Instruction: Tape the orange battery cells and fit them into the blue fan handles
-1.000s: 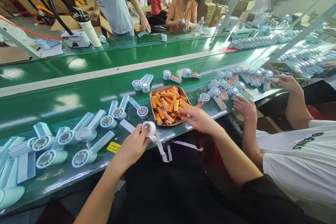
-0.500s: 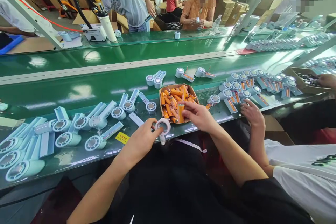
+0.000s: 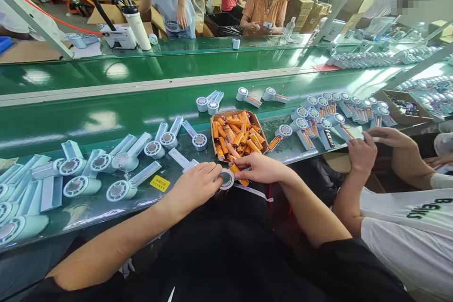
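My left hand (image 3: 200,181) is closed around a roll of white tape (image 3: 227,179), held near the bench edge. Between the fingers of my right hand (image 3: 264,168) is an orange battery cell (image 3: 239,173), tilted and close against the tape roll. Just beyond both hands sits a cardboard box (image 3: 213,138) full of loose orange cells (image 3: 240,134) with wires. A pale blue fan housing (image 3: 181,158) lies left of the box, partly hidden behind my left hand.
Several pale blue fan housings (image 3: 118,190) lie along the left of the green bench. More, with orange cells in their handles, crowd the right (image 3: 300,124). A yellow label (image 3: 160,183) is stuck near the front edge. A co-worker's hands (image 3: 363,153) are at my right.
My right hand has brought the orange battery cell down from above the box to the tape roll. My left hand has turned the roll. The co-worker's hands have come together.
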Motion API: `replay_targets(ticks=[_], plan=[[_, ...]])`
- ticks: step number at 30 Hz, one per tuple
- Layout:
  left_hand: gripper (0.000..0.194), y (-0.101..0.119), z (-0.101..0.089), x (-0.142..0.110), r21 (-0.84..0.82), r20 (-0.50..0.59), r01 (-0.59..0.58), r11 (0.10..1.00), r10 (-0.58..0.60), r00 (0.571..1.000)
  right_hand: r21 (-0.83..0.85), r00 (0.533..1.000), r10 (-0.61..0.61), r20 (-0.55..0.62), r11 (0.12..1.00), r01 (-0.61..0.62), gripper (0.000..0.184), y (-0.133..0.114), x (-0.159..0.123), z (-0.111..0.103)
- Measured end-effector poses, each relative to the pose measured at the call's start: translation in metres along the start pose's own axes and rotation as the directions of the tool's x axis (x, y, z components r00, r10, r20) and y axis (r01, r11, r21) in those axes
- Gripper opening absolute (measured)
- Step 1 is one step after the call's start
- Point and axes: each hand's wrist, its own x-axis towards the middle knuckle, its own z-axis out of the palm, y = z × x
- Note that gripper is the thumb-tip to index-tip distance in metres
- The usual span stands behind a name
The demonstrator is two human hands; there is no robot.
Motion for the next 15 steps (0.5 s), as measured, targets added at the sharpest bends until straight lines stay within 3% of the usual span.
replay_targets(ticks=[2,4,5,7,9,10,12,13,14,15], plan=[[0.014,0.002,0.005,0.003,-0.048,-0.056,0.021,0.999,-0.023,0.998,0.277,0.999,0.026,-0.043,0.961,-0.013,0.032,0.009,0.003,0.006],[0.019,0.005,0.011,0.008,-0.07,-0.125,0.084,0.994,-0.092,0.988,0.532,0.964,0.091,-0.249,0.845,0.058,0.043,0.014,0.008,0.021],[0.02,0.006,0.016,0.012,-0.066,-0.166,0.123,0.99,-0.132,0.977,0.607,0.911,0.144,-0.385,0.783,0.133,0.047,0.015,0.012,0.031],[0.021,0.01,0.025,0.021,-0.062,-0.245,0.198,0.978,-0.207,0.947,0.643,0.737,0.249,-0.628,0.7,0.311,0.052,0.014,0.022,0.057],[0.02,0.018,0.035,0.028,-0.102,-0.305,0.253,0.962,-0.272,0.913,0.603,0.565,0.316,-0.762,0.664,0.442,0.054,0.013,0.03,0.079],[0.02,0.024,0.038,0.03,-0.14,-0.318,0.27,0.953,-0.301,0.899,0.586,0.52,0.329,-0.788,0.66,0.471,0.054,0.013,0.033,0.085],[0.021,0.033,0.043,0.031,-0.218,-0.341,0.272,0.937,-0.334,0.878,0.585,0.51,0.335,-0.792,0.656,0.477,0.053,0.016,0.032,0.081],[0.022,0.035,0.044,0.031,-0.242,-0.357,0.261,0.935,-0.336,0.872,0.578,0.502,0.333,-0.798,0.656,0.485,0.05,0.019,0.029,0.069],[0.023,0.034,0.044,0.03,-0.248,-0.369,0.251,0.935,-0.331,0.868,0.548,0.464,0.323,-0.825,0.659,0.516,0.047,0.023,0.024,0.052],[0.025,0.029,0.043,0.031,-0.24,-0.373,0.245,0.939,-0.322,0.87,0.487,0.386,0.308,-0.87,0.665,0.567,0.044,0.027,0.016,0.03]])
